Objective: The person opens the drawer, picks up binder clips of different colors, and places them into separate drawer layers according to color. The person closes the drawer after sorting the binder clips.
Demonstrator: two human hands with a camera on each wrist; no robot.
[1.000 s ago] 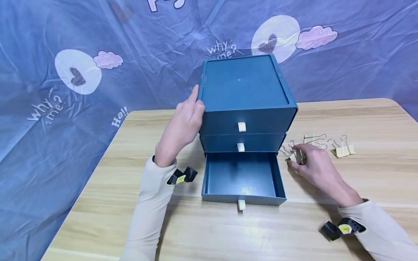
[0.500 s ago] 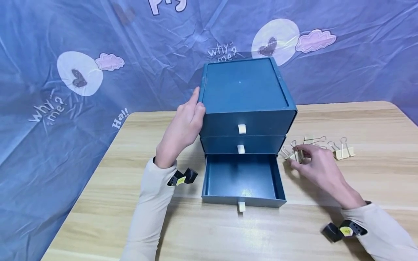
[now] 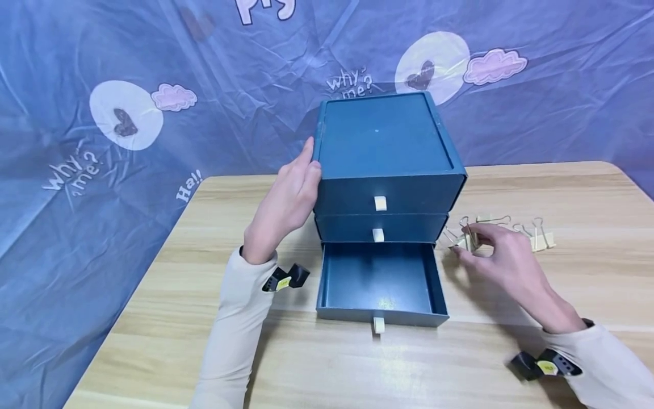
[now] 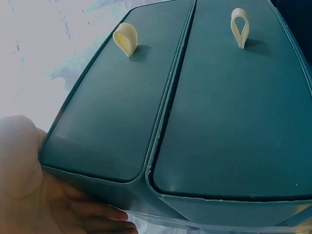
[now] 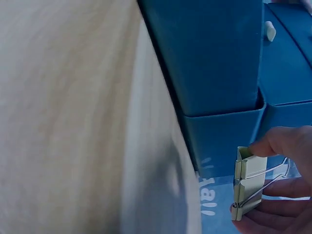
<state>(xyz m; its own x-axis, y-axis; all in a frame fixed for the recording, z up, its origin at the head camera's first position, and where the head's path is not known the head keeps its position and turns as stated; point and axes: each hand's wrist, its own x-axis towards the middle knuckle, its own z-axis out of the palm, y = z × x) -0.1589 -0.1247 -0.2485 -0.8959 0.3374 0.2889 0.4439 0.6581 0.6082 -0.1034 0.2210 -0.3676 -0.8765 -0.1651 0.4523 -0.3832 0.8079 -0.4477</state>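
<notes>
Right hand (image 3: 504, 261) edged rightward, fingers (image 5: 291, 187) clamped on a binder clip (image 5: 252, 185); left hand (image 3: 287, 197), fingers straight, touches the cabinet (image 3: 385, 136).

The right hand (image 3: 511, 261) has shifted slightly to the right, away from the drawer box (image 3: 380, 193). The pinched clip (image 5: 252, 178) has shifted with it. The hand now covers the left part of the rightmost clip (image 3: 544, 241) and the lower handle of the rear clip (image 3: 494, 220). The right sleeve (image 3: 608, 363) has also shifted right. More of the top lettering (image 3: 246, 9) now shows.
</notes>
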